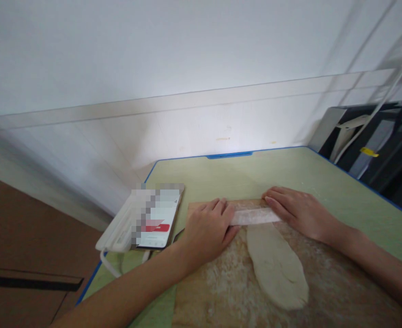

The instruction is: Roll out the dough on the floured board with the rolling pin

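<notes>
A pale, flour-dusted rolling pin [254,217] lies crosswise near the far edge of a floured wooden board [217,291]. My left hand [209,228] is closed over its left end, and my right hand [294,212] is closed over its right end. Both ends of the pin are hidden under my fingers. From beneath the pin a long oval of flattened dough [279,269] stretches toward me, its far end covered by the pin. Its surface shows a few creases near the rounded near end.
Left of the board, a phone [160,218] with a lit screen leans by a white device [119,228] with a white cable. The green table [194,175] has a blue rim and meets a white wall. Dark equipment [385,141] stands beyond its right edge.
</notes>
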Available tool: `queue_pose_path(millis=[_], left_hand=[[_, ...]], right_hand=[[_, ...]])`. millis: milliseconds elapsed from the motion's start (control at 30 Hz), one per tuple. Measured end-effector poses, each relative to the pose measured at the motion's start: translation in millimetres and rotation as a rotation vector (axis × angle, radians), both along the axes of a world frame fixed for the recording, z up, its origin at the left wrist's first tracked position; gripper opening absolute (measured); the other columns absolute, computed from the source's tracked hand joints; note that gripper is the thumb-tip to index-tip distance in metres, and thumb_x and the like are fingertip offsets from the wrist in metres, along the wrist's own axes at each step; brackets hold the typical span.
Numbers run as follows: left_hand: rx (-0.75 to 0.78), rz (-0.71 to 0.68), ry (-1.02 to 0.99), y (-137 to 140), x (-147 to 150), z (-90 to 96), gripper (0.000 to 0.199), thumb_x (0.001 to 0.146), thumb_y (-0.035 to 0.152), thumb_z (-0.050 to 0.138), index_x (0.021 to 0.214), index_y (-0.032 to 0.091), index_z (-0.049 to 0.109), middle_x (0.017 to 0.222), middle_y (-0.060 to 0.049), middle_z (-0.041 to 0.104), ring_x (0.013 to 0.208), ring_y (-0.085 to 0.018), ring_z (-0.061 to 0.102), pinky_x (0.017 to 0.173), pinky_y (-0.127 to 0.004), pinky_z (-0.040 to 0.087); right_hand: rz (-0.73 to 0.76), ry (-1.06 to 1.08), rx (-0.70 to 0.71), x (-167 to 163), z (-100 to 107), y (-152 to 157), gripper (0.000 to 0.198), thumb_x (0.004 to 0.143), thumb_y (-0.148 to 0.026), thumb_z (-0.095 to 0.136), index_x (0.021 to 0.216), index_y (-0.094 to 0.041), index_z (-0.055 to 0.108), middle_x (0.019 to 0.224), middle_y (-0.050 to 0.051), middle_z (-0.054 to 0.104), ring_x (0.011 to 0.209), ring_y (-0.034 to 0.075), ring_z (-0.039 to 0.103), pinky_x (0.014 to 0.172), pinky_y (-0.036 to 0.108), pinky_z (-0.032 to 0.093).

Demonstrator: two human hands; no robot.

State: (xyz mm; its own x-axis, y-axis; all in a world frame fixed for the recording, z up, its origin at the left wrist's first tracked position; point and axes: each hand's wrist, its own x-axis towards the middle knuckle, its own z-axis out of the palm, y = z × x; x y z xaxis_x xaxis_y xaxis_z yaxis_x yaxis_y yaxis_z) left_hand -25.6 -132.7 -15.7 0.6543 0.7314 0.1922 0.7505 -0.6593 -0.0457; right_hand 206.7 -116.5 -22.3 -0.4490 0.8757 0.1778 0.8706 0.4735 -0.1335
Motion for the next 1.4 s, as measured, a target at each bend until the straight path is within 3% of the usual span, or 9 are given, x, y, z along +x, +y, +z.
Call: queue_pose_path(millis=[1400], left_hand=[[-0.006, -0.023, -0.029, -0.7, -4.6, -2.4, 0.032, 0.086, 0.032, 0.041, 0.111, 0.014, 0.048, 0.118, -0.013, 0.053, 0.105, -0.026, 0.051, 0.087, -0.041, 0.041]], right_hand=[[0.019, 0.007, 0.029, 1.2, -0.5, -1.2, 0.041, 0.091, -0.035, 0.022, 0.089, -0.019, 0.060, 0.086, 0.007, 0.063, 0.078, 0.019, 0.058, 0.069, 0.032, 0.043]])
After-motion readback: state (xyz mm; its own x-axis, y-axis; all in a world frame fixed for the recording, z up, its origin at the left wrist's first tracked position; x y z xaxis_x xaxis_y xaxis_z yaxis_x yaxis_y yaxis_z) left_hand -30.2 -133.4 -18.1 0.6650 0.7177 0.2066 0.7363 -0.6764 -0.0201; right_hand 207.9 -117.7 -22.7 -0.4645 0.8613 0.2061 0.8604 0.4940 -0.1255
